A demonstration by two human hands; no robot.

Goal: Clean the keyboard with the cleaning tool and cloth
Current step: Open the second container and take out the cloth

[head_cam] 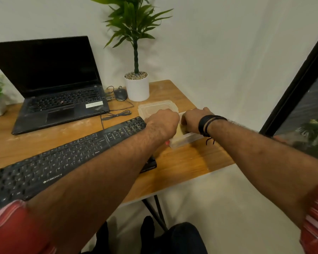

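Observation:
A black keyboard (66,158) lies diagonally across the wooden desk (182,162), and my left forearm crosses over its right end. To its right stands a clear plastic container (182,140) with something pale yellow (180,132) inside. My left hand (162,123) reaches down into the container, knuckles up, its fingers hidden. My right hand (193,120), with black bands at the wrist, curls over the container's right side. A small red thing (167,143) peeks out beside the container under my left wrist.
The container's clear lid (154,107) lies just behind the hands. An open black laptop (59,99), a mouse (120,94) with its cable and a white plant pot (137,88) stand at the back. A black object (151,165) sits beneath my left forearm. The desk edge runs close on the right.

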